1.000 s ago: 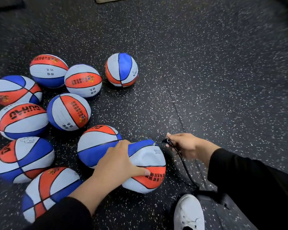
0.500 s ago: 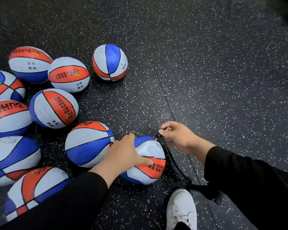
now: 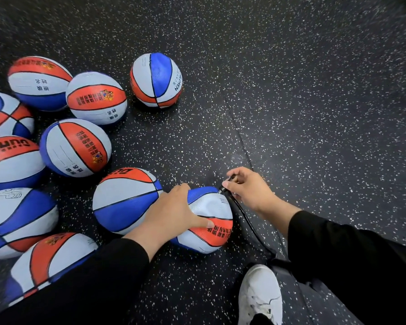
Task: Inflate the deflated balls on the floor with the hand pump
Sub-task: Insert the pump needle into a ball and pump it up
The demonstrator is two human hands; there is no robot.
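The deflated ball [image 3: 209,221], its white panel visibly dented, lay on the speckled black floor [image 3: 314,102] just in front of the person, touching a fuller ball [image 3: 124,200] to its left. The left hand [image 3: 171,214] gripped it from the left side, fingers curled over the top and thumb pressed along the red panel. The right hand [image 3: 249,188] pinched the pump nozzle [image 3: 224,187] between thumb and fingers, its tip at the upper right of the ball's white panel. A black hose [image 3: 246,221] ran from the nozzle down toward the person's legs, where it passed out of sight beside a white shoe [image 3: 259,294]. Further balls [image 3: 75,147] of red, white and blue sat clustered to the left, and one ball [image 3: 156,79] stood apart farther away.
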